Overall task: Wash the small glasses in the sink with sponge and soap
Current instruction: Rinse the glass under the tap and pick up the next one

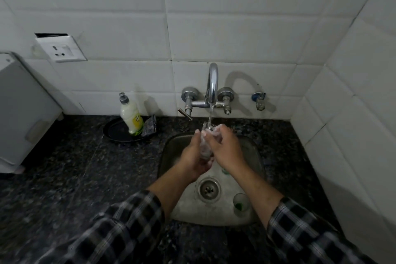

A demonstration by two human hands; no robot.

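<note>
L hand [192, 157] is cupping small glass [204, 148] at its base, R hand [226, 148] wrapping its top, fingers [222, 129] clamped on it; long axis is pointing up-and-away into tap [212, 83] stream, over sink [171, 150].

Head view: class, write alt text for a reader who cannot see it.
The left hand and right hand hold a small clear glass under the running tap, over a steel sink. A second glass stands in the sink, near right; a soap bottle stands on a dark plate.
</note>
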